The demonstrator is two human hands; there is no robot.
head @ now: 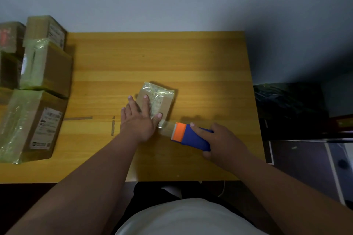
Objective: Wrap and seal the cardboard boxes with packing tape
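Note:
A small cardboard box (162,99), partly covered in shiny clear tape, lies at the middle of the wooden table (210,74). My left hand (138,118) presses flat on the box's near left side with straight fingers, the thumb on the tape at its near edge. My right hand (221,140) grips a blue tape dispenser (193,136) with an orange head, just right of and nearer than the box. A strip of clear tape (166,126) runs from the dispenser's head to the box.
Several taped cardboard boxes (44,66) are stacked along the table's left side, the nearest one (32,125) bearing a shipping label. Two strips of tape (78,118) stick to the table left of my left hand. Dark objects (292,108) stand beyond the table's right edge.

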